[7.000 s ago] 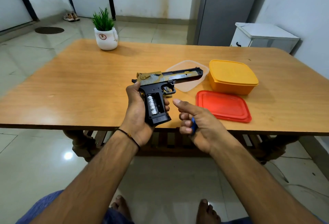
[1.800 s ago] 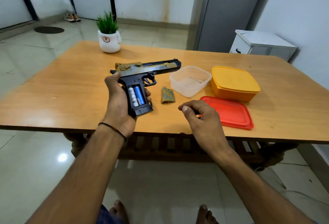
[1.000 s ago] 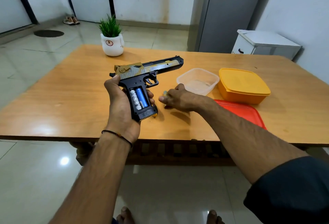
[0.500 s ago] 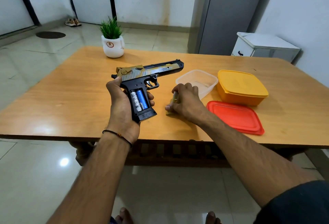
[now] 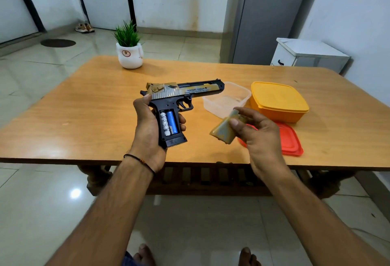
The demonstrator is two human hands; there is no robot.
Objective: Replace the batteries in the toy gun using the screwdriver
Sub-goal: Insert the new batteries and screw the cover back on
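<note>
**Item 1. Toy gun** (image 5: pixel 179 101). Black frame with a gold-and-silver slide, held above the desk (image 5: pixel 84 118) near its front edge, barrel pointing right. The left hand (image 5: pixel 147 130) wraps the grip from behind, with its fingers curled round the front edge. This turns the open battery bay up toward the viewer, presumably so the cells can be checked and the bay closed.

**Item 2. Batteries.** Two cells sit side by side in the bay, a white patterned battery (image 5: pixel 164 123) and a blue battery (image 5: pixel 172 121).

**Item 3. Battery cover** (image 5: pixel 224 130). Gold-olive plate, tilted, pinched between the thumb and fingers of the right hand (image 5: pixel 257 137). It is in the air to the right of the grip and not touching it, and is likely about to be fitted over the bay.

**Item 4. Screwdriver.** Not in view, though it will probably be needed once the cover is seated.

**Item 5. Containers.** All are on the desk to the right.
- A clear tub (image 5: pixel 223 105), open.
- A yellow lidded box (image 5: pixel 278 101), just beside the tub.
- A red lid (image 5: pixel 291 141), lying flat and partly hidden by the right hand.

**Item 6. Potted plant** (image 5: pixel 129 50). At the far edge of the desk, well apart from the work.
</note>
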